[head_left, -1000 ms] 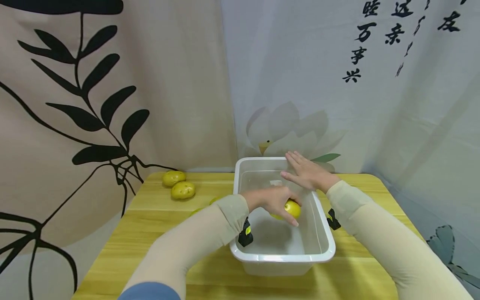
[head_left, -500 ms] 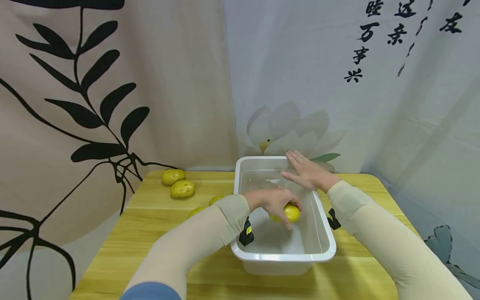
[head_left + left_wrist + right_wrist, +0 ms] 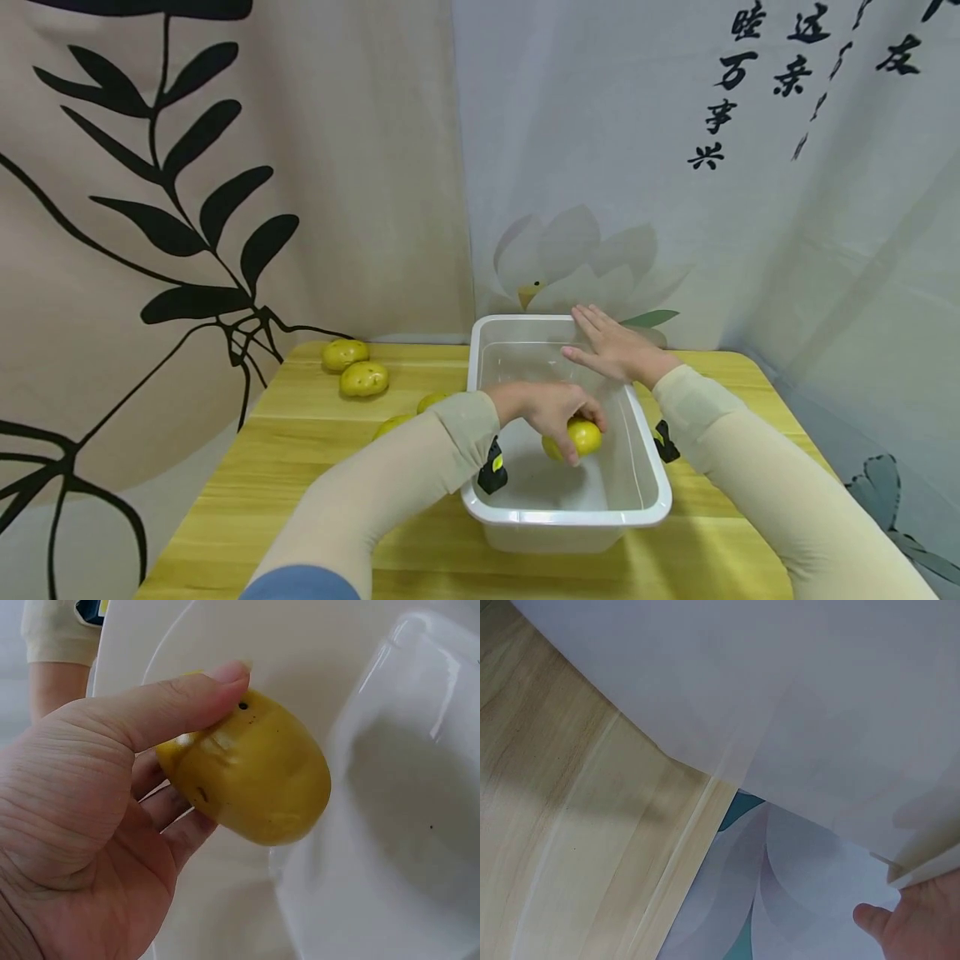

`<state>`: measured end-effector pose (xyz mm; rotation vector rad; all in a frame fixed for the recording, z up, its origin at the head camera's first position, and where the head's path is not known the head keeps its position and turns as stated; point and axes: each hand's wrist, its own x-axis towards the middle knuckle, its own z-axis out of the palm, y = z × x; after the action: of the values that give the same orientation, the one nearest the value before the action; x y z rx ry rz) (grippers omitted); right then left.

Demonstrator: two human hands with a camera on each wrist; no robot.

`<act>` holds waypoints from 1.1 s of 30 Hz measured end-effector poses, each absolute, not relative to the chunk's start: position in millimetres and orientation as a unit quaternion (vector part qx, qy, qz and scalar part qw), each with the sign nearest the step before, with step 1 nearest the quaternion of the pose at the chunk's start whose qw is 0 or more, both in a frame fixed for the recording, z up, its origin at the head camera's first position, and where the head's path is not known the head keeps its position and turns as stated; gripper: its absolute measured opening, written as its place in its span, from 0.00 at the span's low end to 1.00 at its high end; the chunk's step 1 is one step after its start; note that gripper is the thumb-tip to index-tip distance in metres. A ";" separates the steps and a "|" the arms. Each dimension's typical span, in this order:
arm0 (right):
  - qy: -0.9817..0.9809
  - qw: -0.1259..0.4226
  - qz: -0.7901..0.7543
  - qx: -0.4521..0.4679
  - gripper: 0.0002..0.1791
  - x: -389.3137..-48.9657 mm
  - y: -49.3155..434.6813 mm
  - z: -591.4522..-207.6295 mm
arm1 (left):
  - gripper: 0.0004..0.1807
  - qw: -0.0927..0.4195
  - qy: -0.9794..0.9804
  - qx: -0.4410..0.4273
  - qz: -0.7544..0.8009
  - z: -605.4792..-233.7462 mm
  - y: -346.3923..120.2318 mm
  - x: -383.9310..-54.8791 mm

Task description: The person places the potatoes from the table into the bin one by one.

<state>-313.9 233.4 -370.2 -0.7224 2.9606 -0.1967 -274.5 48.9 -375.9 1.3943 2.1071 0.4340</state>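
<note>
In the head view, the left hand (image 3: 557,412) grips a potato (image 3: 585,436) inside the tub (image 3: 566,517); the potato shows slightly lower in view than a second ago, and the thumb has shifted left across it. The right hand (image 3: 618,348) stays at the tub's far right rim, fingers straight. On the bench (image 3: 427,562), the two far potatoes (image 3: 363,379) lie where they were.

In the left wrist view, thumb and fingers pinch the potato; contact with the tub floor is unclear.

In the right wrist view, the right hand's fingers are mostly hidden.
</note>
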 end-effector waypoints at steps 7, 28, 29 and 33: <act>0.968 0.042 -0.064 -0.240 0.48 -313.9 230.9 -370.7 | 0.34 0.289 0.791 0.515 0.159 -379.7 47.0 -274.0; 0.967 0.040 -0.065 -0.244 0.48 -312.1 230.3 -370.9 | 0.33 0.289 0.783 0.521 0.178 -371.9 46.3 -271.7; 0.966 0.038 -0.068 -0.246 0.48 -312.8 230.8 -371.2 | 0.33 0.292 0.782 0.522 0.177 -369.2 46.2 -271.0; 0.967 0.031 -0.072 -0.244 0.48 -315.8 233.1 -372.2 | 0.31 0.300 0.785 0.516 0.167 -351.1 43.6 -267.8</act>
<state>-315.8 233.1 -372.2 -0.7513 2.9781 -0.2225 -267.8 43.6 -351.1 1.3688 2.0846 0.4436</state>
